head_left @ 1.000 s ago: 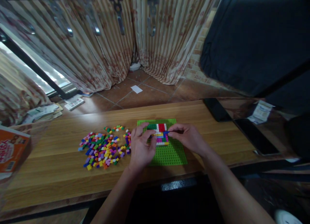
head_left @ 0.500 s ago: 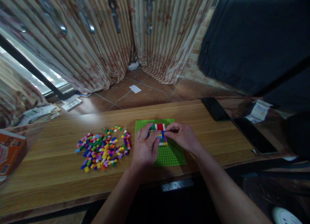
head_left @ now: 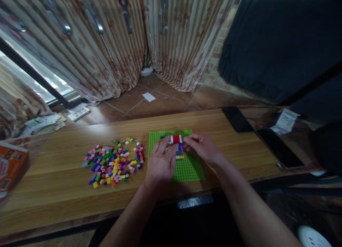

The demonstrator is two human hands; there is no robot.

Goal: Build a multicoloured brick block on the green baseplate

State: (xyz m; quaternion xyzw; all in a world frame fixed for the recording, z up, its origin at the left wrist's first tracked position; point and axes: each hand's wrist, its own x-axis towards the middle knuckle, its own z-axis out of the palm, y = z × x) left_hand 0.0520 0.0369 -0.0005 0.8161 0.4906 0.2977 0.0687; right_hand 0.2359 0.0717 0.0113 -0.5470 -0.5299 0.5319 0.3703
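Note:
On the green baseplate (head_left: 188, 170) sits a low block of toy bricks (head_left: 179, 149) in red, white, blue, purple and yellow. My left hand (head_left: 161, 163) lies over the left side of this block with its fingers stretched out and apart, hiding part of it. Just beyond the block's right edge is my right hand (head_left: 203, 148), its thumb and fingers pressed together. Whatever is between those fingertips, if anything, is too small to make out. Left of the baseplate, many small loose bricks (head_left: 108, 164) of mixed colours lie spread on the wooden table (head_left: 61, 193).
Two dark phones, one farther back (head_left: 237, 119) and one nearer (head_left: 279, 147), rest at the table's right. A folded paper packet (head_left: 285, 121) lies beside them. At the far left stands an orange box (head_left: 10, 167). Striped curtains (head_left: 107, 54) hang beyond the table.
My right hand has drawn back slightly to the right from the bricks, uncovering the block's right edge. My left hand stays over the block, its fingers shifted a little.

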